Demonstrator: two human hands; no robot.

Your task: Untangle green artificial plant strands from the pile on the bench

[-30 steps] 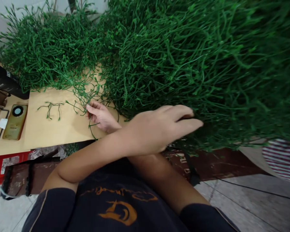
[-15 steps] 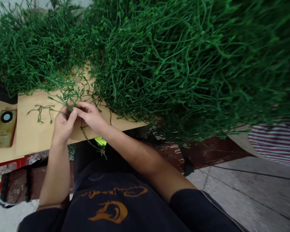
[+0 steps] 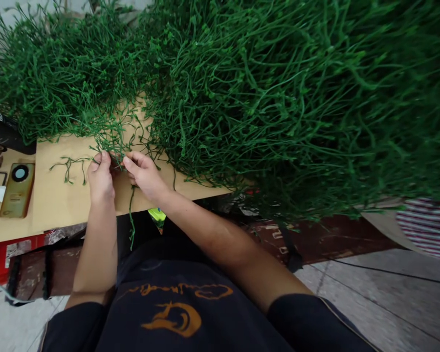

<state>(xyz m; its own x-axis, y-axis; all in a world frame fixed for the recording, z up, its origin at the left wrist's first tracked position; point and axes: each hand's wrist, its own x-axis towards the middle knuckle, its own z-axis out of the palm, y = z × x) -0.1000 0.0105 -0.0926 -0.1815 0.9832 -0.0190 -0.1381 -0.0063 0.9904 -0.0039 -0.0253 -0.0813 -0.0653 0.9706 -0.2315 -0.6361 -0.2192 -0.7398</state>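
Both hands, left (image 3: 100,177) and right (image 3: 145,174), pinch green stems (image 3: 114,146) over a wooden board (image 3: 55,195)

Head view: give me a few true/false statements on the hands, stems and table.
1. Both hands pinch the same green stem. True: left hand and right hand meet on the stem, which trails off the table edge.
2. The phone lies right of the hands. False: the phone lies to their left.
3. The big stem pile sits right of the hands. True.
4. The right hand is buried in the pile. False: it is at the pile's edge, over bare table.
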